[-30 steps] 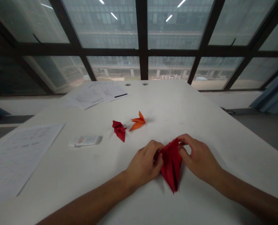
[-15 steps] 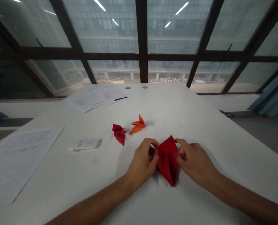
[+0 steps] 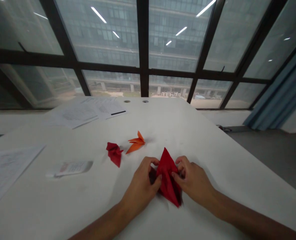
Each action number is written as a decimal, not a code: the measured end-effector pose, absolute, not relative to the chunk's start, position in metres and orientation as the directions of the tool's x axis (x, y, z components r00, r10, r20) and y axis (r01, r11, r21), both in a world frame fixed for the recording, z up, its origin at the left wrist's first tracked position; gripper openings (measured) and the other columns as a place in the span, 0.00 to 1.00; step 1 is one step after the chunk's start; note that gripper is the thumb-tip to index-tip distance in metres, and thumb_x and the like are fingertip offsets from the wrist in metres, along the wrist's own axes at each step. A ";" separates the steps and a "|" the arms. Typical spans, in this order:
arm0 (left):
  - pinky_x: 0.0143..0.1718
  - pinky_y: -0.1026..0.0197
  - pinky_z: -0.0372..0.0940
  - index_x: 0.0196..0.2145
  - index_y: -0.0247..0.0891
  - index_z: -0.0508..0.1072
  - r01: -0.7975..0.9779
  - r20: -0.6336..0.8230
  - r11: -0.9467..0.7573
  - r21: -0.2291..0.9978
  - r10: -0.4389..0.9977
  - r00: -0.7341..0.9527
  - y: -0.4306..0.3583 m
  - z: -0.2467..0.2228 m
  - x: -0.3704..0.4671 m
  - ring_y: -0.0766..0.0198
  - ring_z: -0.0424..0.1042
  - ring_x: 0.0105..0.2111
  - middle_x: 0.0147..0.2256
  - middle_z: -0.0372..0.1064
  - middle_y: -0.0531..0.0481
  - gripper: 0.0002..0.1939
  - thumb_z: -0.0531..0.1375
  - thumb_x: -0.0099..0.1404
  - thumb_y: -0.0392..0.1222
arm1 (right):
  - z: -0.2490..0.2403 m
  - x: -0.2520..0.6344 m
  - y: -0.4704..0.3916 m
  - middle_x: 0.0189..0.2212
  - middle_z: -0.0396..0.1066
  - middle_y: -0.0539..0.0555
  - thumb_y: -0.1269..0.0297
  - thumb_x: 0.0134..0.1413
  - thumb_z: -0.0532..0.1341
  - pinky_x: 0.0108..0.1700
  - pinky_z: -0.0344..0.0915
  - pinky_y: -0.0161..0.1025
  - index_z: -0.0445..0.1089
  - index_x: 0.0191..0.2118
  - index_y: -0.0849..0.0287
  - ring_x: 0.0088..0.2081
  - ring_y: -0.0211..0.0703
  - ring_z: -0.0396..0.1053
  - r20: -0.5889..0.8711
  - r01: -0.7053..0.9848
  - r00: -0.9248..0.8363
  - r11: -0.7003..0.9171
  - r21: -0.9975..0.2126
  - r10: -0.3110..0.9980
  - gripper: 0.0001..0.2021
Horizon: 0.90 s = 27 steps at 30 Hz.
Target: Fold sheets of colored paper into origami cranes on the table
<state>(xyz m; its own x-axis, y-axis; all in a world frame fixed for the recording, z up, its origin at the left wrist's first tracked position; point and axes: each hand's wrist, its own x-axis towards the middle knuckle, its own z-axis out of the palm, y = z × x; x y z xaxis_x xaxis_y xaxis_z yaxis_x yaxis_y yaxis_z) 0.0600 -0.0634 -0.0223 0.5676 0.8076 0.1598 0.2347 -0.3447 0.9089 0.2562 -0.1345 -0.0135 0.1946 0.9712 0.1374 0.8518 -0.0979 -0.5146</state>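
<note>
A folded red paper (image 3: 168, 180) stands between my hands near the front of the white table, its point toward the window. My left hand (image 3: 145, 180) pinches its left edge between thumb and fingers. On the right side, my right hand (image 3: 192, 178) grips the paper with the thumb on its face and the fingers curled at the edge. Beyond my left hand lie a smaller folded red paper piece (image 3: 114, 153) and an orange folded paper piece (image 3: 137, 143), side by side and untouched.
A white tube or packet (image 3: 73, 168) lies left of the small red piece. Printed sheets (image 3: 10, 166) cover the table's left edge, and more papers (image 3: 88, 111) lie at the back left. Windows rise behind the white table (image 3: 177, 120); a blue curtain (image 3: 275, 86) hangs at the right.
The view has shifted and tilted, so the table items appear further left and lower. The red paper looks narrower at its top, and my right thumb now lies further over its face.
</note>
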 end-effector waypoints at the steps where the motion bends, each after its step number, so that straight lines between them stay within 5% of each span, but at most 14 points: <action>1: 0.32 0.62 0.66 0.48 0.42 0.63 0.237 0.161 -0.348 0.907 0.808 0.567 -0.064 -0.022 0.060 0.63 0.71 0.29 0.30 0.69 0.56 0.14 0.57 0.66 0.35 | -0.013 0.257 -0.134 0.31 0.77 0.50 0.61 0.61 0.61 0.37 0.60 0.41 0.69 0.42 0.54 0.33 0.47 0.72 0.145 0.868 0.183 -0.090 -0.488 0.973 0.06; 4: 0.32 0.62 0.66 0.48 0.42 0.63 0.255 0.157 -0.351 0.901 0.811 0.564 -0.064 -0.020 0.059 0.64 0.71 0.29 0.30 0.69 0.56 0.13 0.58 0.65 0.35 | -0.011 0.259 -0.134 0.30 0.76 0.51 0.60 0.62 0.60 0.37 0.58 0.41 0.70 0.34 0.54 0.33 0.47 0.71 0.152 0.892 0.144 -0.062 -0.447 0.978 0.07; 14: 0.30 0.64 0.61 0.47 0.42 0.63 0.257 0.180 -0.347 0.902 0.844 0.506 -0.062 -0.021 0.059 0.66 0.66 0.26 0.27 0.64 0.58 0.13 0.57 0.65 0.34 | -0.007 0.267 -0.132 0.30 0.73 0.51 0.62 0.64 0.58 0.35 0.58 0.39 0.67 0.32 0.55 0.31 0.43 0.68 0.171 0.865 0.092 0.006 -0.502 0.981 0.09; 20: 0.28 0.64 0.63 0.49 0.41 0.63 0.186 0.226 -0.301 0.935 0.912 0.341 -0.055 -0.027 0.055 0.66 0.66 0.27 0.35 0.64 0.53 0.17 0.52 0.63 0.30 | -0.012 0.268 -0.134 0.24 0.67 0.46 0.62 0.67 0.53 0.30 0.55 0.37 0.63 0.35 0.54 0.26 0.40 0.65 0.195 0.769 0.113 0.038 -0.638 0.974 0.08; 27: 0.38 0.61 0.65 0.38 0.40 0.72 0.147 0.471 -0.547 0.824 0.806 0.359 -0.053 -0.018 0.052 0.62 0.68 0.39 0.40 0.66 0.49 0.18 0.50 0.58 0.24 | -0.017 0.271 -0.133 0.22 0.66 0.45 0.65 0.62 0.55 0.29 0.56 0.37 0.64 0.38 0.54 0.22 0.39 0.64 0.341 0.808 0.178 0.060 -0.586 0.923 0.02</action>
